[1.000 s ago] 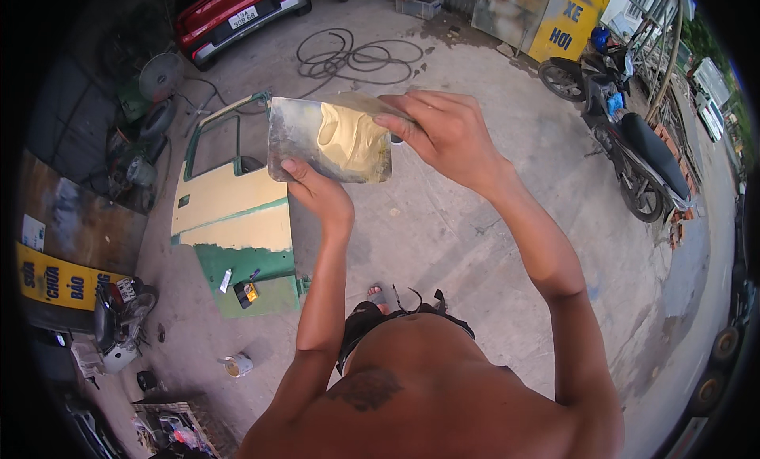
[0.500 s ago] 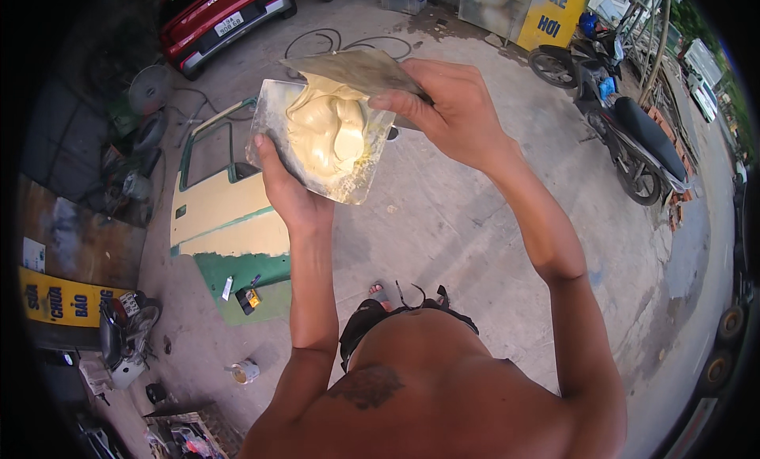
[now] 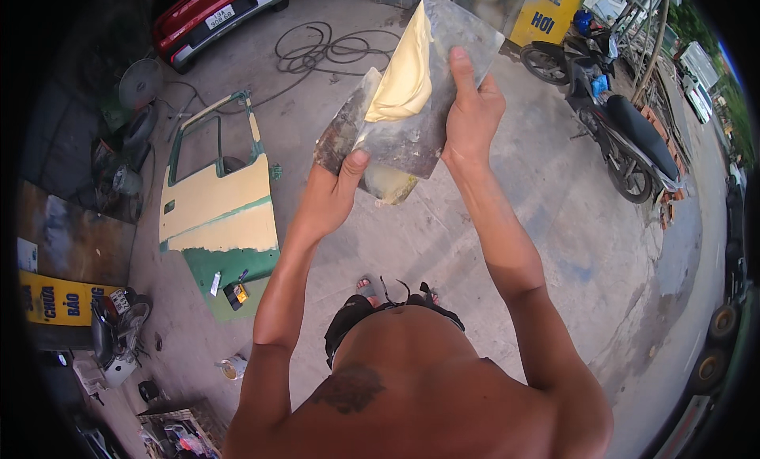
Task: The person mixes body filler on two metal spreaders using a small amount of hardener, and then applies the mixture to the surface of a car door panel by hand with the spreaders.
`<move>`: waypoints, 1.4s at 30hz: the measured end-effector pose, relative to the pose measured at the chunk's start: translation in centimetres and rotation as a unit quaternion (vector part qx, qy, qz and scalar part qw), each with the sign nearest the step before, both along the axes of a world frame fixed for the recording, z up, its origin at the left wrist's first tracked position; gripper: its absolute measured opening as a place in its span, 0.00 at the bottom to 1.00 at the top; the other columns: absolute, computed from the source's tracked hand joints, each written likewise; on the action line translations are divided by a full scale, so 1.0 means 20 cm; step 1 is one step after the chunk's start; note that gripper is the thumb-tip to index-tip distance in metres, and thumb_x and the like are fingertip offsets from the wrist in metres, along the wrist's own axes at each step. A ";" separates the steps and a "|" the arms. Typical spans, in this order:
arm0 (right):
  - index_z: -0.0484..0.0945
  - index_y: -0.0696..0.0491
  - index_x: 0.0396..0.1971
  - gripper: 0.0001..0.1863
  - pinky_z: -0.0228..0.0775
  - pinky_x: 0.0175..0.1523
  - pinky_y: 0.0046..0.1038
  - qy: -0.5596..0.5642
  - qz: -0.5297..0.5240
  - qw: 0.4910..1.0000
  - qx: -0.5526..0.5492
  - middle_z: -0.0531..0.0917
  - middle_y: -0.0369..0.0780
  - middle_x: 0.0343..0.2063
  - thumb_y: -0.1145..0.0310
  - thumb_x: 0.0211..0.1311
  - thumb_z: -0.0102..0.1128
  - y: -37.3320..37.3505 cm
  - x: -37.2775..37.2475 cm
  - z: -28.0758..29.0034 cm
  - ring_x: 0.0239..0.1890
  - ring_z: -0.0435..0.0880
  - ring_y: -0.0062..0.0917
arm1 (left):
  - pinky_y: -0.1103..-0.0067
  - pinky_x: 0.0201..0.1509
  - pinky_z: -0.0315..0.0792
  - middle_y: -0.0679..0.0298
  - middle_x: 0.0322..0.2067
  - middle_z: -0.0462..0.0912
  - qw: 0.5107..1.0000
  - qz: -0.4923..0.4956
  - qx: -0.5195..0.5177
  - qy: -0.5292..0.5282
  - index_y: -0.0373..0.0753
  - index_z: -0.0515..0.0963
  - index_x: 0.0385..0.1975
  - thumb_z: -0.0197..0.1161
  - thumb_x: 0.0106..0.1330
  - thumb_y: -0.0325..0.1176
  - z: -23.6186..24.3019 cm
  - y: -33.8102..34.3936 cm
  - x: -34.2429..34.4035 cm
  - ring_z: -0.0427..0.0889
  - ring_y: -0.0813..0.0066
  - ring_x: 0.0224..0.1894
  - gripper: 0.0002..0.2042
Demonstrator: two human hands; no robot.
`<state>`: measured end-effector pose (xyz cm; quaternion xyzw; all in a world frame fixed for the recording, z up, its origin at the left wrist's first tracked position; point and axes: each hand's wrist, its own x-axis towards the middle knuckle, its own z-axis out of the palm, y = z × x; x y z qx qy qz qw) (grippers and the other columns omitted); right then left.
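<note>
My right hand (image 3: pixel 473 119) grips a flat grey metal spreader plate (image 3: pixel 471 39), thumb on its upper face. A thick smear of pale yellow putty (image 3: pixel 408 75) lies along that plate's left side. In my left hand (image 3: pixel 334 194) is a second flat mixing plate (image 3: pixel 339 127), stained dark and yellow, with the thumb over its edge. The right-hand plate overlaps the left-hand one and hides most of its face. Whether putty remains under the overlap cannot be seen.
A green vehicle door (image 3: pixel 218 198), partly coated pale yellow, lies on the concrete at left, small items on its lower end. A coiled hose (image 3: pixel 317 55) and red car (image 3: pixel 218 20) are beyond. A motorbike (image 3: pixel 633 134) stands right; an open can (image 3: pixel 232 368) sits lower left.
The right-hand plate has turned over and swung up and right, now carrying putty on its visible face. My left hand has moved right, its plate now tilted beneath the other.
</note>
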<state>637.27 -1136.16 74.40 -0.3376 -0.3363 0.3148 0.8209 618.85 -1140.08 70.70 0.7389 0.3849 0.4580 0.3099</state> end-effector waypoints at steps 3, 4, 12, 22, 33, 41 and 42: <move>0.78 0.60 0.39 0.17 0.66 0.46 0.20 -0.004 -0.040 0.995 0.096 0.81 0.34 0.35 0.59 0.65 0.62 0.03 0.13 0.25 0.37 0.74 0.14 | 0.75 0.57 0.67 0.58 0.50 0.73 0.982 0.073 -0.037 -0.168 0.31 0.63 0.58 0.47 0.74 0.49 -0.01 -0.03 0.04 0.74 0.71 0.50 0.26; 0.78 0.60 0.39 0.17 0.65 0.45 0.20 -0.020 -0.095 0.983 0.155 0.80 0.33 0.34 0.59 0.65 0.62 0.04 0.15 0.30 0.37 0.73 0.14 | 0.73 0.54 0.73 0.57 0.50 0.75 0.902 0.004 -0.139 -0.408 0.32 0.64 0.58 0.47 0.74 0.49 0.03 -0.03 0.07 0.77 0.68 0.50 0.25; 0.79 0.61 0.35 0.23 0.65 0.33 0.24 -0.553 0.184 0.805 -0.110 0.76 0.40 0.19 0.52 0.67 0.57 -0.15 0.06 0.07 0.26 0.69 0.15 | 0.70 0.56 0.74 0.55 0.54 0.73 0.828 0.071 -0.175 -0.528 0.32 0.64 0.58 0.47 0.73 0.45 -0.07 0.02 -0.04 0.77 0.65 0.53 0.23; 0.75 0.60 0.32 0.22 0.57 0.30 0.19 -0.235 -0.082 0.965 0.077 0.72 0.28 0.20 0.53 0.71 0.51 -0.14 0.00 0.22 0.25 0.61 0.12 | 0.69 0.60 0.71 0.56 0.56 0.73 0.813 0.040 -0.171 -0.555 0.33 0.65 0.59 0.43 0.75 0.47 -0.03 0.01 0.14 0.75 0.65 0.57 0.24; 0.77 0.62 0.42 0.23 0.79 0.35 0.25 0.093 0.373 0.903 -0.192 0.83 0.39 0.33 0.54 0.69 0.53 0.01 0.18 -0.20 0.33 0.83 0.20 | 0.86 0.08 0.62 0.62 0.21 0.71 0.582 -0.177 -0.370 -0.702 0.28 0.70 0.39 0.49 0.70 0.30 -0.02 -0.10 0.09 0.67 0.78 0.10 0.10; 0.77 0.59 0.42 0.24 0.78 0.33 0.23 0.278 0.463 0.823 -0.175 0.82 0.38 0.34 0.50 0.68 0.53 -0.08 -0.14 -0.38 0.31 0.82 0.18 | 0.93 0.13 0.60 0.65 0.28 0.79 0.720 0.274 -0.324 -0.549 0.33 0.73 0.46 0.46 0.73 0.33 0.01 -0.15 0.42 0.64 0.83 0.13 0.12; 0.77 0.57 0.39 0.23 0.77 0.31 0.22 0.294 0.445 0.831 -0.159 0.81 0.36 0.32 0.49 0.68 0.53 -0.12 -0.12 -0.33 0.29 0.81 0.17 | 0.88 0.32 0.76 0.60 0.32 0.81 0.759 0.135 -0.343 -0.537 0.33 0.73 0.49 0.45 0.73 0.34 -0.19 -0.11 0.15 0.76 0.79 0.19 0.14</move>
